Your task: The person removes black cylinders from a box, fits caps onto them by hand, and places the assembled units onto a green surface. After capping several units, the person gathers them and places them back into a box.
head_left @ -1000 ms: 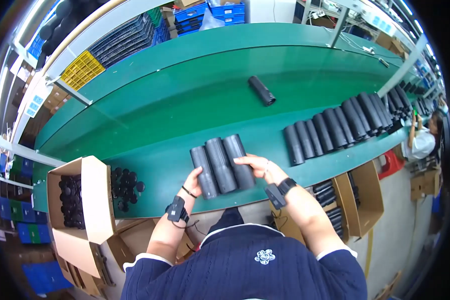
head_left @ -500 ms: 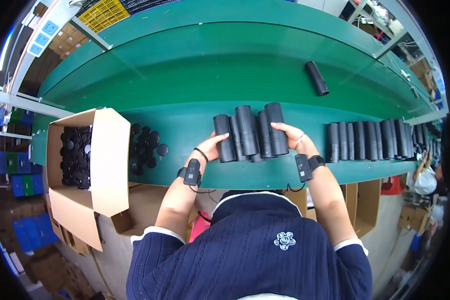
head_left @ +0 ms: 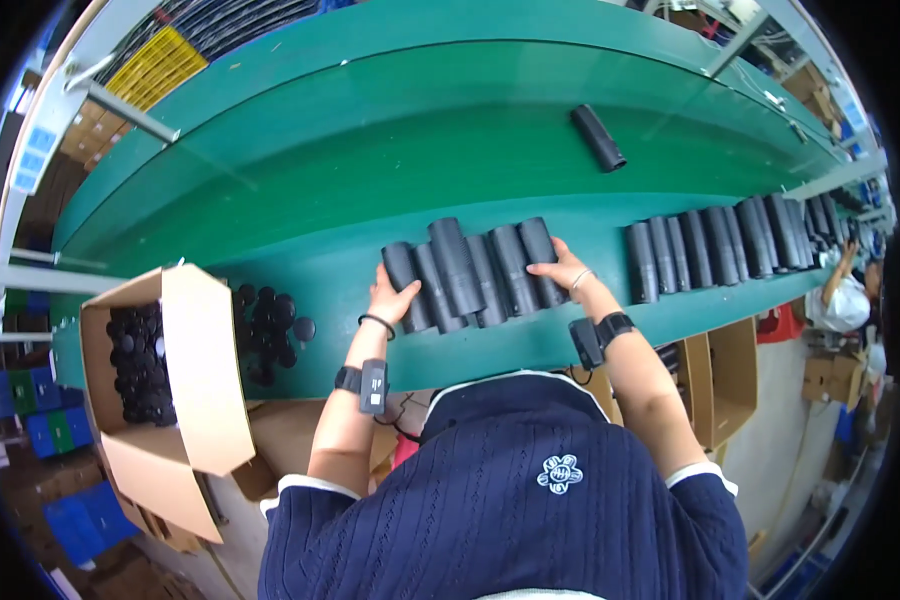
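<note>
Several black ribbed tubes [head_left: 454, 265] lie side by side in a row on the green bench, held between my two hands. The tubes' ends are uneven; one near the left sticks out farther toward the back. My left hand [head_left: 392, 298] presses the left end of the row, thumb on top of the outermost tube. At the right end my right hand [head_left: 567, 271] grips the outermost tube [head_left: 537, 245], its thumb over the near part. The fingers behind the tubes are partly hidden.
A longer row of black tubes [head_left: 705, 245] lies to the right. One loose tube [head_left: 598, 138] rests farther back. At left, an open cardboard box [head_left: 202, 370] holds black round caps, with more loose caps [head_left: 270, 325] beside it. Another person [head_left: 838, 300] works at far right.
The tubes between my hands have spread into a wider, more level row, with one more showing at the right end. The view has shifted slightly.
</note>
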Tool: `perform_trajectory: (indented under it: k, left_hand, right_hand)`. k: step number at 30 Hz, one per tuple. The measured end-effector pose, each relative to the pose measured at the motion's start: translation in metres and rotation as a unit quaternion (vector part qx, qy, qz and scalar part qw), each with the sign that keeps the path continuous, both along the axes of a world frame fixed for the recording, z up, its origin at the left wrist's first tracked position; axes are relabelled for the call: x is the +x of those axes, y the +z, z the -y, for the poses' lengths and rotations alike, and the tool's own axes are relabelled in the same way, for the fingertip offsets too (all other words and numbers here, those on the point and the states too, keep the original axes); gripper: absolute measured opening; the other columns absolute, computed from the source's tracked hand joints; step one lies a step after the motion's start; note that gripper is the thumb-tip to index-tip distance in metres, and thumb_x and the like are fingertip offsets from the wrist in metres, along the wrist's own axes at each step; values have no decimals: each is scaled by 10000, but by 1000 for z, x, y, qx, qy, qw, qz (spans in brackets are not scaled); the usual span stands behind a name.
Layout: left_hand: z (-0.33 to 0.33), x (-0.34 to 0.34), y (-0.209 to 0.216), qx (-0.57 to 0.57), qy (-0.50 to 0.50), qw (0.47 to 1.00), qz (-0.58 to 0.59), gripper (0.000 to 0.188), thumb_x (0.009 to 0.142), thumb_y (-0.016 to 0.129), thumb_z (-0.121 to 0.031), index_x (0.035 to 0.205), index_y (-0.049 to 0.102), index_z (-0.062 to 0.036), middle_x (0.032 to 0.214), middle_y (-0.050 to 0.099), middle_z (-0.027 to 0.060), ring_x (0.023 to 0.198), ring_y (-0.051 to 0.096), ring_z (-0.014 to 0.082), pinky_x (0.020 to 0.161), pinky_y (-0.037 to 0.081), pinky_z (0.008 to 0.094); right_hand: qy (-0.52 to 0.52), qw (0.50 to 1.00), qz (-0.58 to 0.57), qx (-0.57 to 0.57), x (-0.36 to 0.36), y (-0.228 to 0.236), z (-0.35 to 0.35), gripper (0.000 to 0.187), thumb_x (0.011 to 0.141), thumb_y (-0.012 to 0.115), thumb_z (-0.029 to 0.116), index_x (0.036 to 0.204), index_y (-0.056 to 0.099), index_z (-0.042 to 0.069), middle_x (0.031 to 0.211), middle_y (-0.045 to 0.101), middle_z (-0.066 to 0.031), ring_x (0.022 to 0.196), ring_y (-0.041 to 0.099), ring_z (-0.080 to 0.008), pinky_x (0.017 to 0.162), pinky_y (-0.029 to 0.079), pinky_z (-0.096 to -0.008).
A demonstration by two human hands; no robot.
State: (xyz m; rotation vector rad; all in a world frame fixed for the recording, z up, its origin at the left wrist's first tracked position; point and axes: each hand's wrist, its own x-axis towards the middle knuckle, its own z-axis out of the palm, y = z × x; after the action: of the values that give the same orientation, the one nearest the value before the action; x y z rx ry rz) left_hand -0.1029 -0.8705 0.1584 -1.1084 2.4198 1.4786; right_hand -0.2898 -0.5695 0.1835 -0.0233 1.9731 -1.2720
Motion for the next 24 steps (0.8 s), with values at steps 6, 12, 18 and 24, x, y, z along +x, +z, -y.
perform_trajectory:
  k: [6,12,18,24]
  left_hand:
    - [-6,13,-33,-36,-5,981,-190,920,652,819,-222,1345,278,52,1300,442,239,1185,466,323,1024,352,411]
    - [19,-2,-41,-108,-57,984,-129,1000,668,800,-245,1416,191,16,1311,417,269,1236,396,377,1036,332,438]
    - [12,9,-14,-134,-62,985,-85,1012,715,703,-532,1376,252,87,1428,279,281,1337,263,387,1095,209,461]
    - [-28,0,-5,-179,-22,980,-84,1263,586,800,-525,1433,42,25,1334,279,319,1201,349,459,1033,299,479]
  right_hand:
    - [-14,962,-178,206,41,-36,-9,1091,602,753,573,1438,212,125,1295,360,-340,1204,387,-472,1010,351,-508]
    - [-28,964,-226,136,52,-46,0,896,659,732,446,1407,325,165,1192,463,-290,1105,474,-433,960,408,-454]
    - [44,907,-329,259,54,20,18,804,652,720,448,1296,419,71,1105,510,-281,1026,475,-463,852,428,-518]
    - [181,917,-351,53,52,32,67,736,771,658,447,1294,401,-4,1127,544,-263,1009,564,-399,863,474,-427]
